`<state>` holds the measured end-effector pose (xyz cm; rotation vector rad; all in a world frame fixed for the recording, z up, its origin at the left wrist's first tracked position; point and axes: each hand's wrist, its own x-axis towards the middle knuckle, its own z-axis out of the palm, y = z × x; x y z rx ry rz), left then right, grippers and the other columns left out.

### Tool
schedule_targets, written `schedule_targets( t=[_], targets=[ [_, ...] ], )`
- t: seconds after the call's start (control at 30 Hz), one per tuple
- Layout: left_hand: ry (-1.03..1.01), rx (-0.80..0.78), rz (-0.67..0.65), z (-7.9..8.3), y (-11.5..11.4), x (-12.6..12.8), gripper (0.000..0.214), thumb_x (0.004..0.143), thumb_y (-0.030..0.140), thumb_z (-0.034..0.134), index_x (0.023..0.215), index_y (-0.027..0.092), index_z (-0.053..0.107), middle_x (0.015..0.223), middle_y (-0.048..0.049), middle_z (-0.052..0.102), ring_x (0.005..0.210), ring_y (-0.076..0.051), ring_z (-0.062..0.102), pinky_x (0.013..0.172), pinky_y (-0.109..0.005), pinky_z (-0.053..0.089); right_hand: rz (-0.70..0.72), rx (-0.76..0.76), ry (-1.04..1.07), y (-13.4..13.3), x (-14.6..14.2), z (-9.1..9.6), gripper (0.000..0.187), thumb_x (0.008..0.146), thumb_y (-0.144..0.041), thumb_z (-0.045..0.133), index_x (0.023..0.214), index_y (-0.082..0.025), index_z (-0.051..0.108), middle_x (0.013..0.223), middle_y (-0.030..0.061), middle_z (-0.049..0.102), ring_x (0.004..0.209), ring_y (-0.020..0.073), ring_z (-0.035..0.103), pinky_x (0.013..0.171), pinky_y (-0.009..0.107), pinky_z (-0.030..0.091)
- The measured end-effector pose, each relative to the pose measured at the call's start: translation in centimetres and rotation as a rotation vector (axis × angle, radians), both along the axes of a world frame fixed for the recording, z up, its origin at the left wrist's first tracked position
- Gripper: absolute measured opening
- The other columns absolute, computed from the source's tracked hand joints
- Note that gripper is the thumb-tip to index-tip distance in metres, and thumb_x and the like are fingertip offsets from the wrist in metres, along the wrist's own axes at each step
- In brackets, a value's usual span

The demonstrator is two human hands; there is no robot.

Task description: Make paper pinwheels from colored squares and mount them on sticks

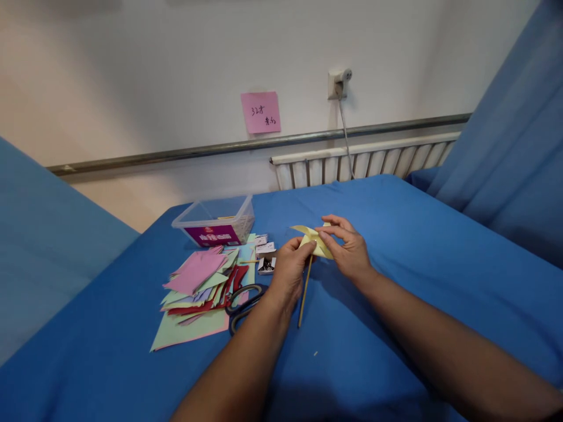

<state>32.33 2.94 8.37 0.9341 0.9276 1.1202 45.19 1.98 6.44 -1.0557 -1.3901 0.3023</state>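
Note:
A yellow paper pinwheel [323, 249] is held up over the blue cloth, its vanes curled. My left hand [290, 262] is closed on it, with the thumb pressed near its centre. A thin wooden stick [305, 299] slants down from beneath the paper. My right hand [346, 245] pinches the right side of the pinwheel between thumb and fingers. Whatever fastens the stick to the paper is hidden by the fingers. Left of my left wrist lie scissors [245, 296] with dark handles, their blades out of sight under my forearm.
Stacked coloured paper pieces [197, 272] lie at left on larger sheets [189, 334]. Behind them stands a clear plastic box [211, 220]. A small open box of dark pins or clips [266, 265] sits by my left hand. A white scrap [315, 353] lies in front.

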Motion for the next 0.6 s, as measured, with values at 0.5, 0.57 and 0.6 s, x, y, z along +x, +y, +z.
schedule_targets(
  t=[0.5, 0.57, 0.6],
  targets=[
    [-0.008, 0.036, 0.075, -0.06, 0.15, 0.08, 0.026, 0.06, 0.028, 0.078, 0.074, 0.013, 0.064, 0.064, 0.0014, 0.06, 0.053, -0.008, 0.05, 0.055, -0.021, 0.038, 0.044, -0.145, 0.203, 0.22, -0.23, -0.08, 0.012, 0.074, -0.033, 0.067, 0.078, -0.022, 0.071, 0.119, 0.0087, 0.057, 0.11, 0.0241, 0.056, 0.088, 0.038, 0.046],
    [-0.003, 0.038, 0.078, -0.26, 0.22, 0.07, 0.027, 0.06, 0.029, 0.078, 0.076, 0.013, 0.064, 0.065, 0.0009, 0.061, 0.054, -0.008, 0.051, 0.055, -0.021, 0.038, 0.079, -0.201, 0.291, 0.35, -0.3, -0.19, 0.016, 0.072, -0.036, 0.069, 0.078, -0.021, 0.072, 0.121, 0.0093, 0.056, 0.111, 0.0247, 0.056, 0.087, 0.037, 0.046],
    [0.004, 0.041, 0.079, -0.38, 0.25, 0.06, 0.028, 0.059, 0.03, 0.078, 0.077, 0.013, 0.065, 0.066, 0.0007, 0.061, 0.054, -0.008, 0.051, 0.055, -0.021, 0.038, 0.101, -0.227, 0.337, 0.41, -0.33, -0.24, 0.018, 0.071, -0.037, 0.07, 0.078, -0.021, 0.072, 0.123, 0.0094, 0.056, 0.112, 0.0249, 0.056, 0.088, 0.037, 0.045]
  ],
)
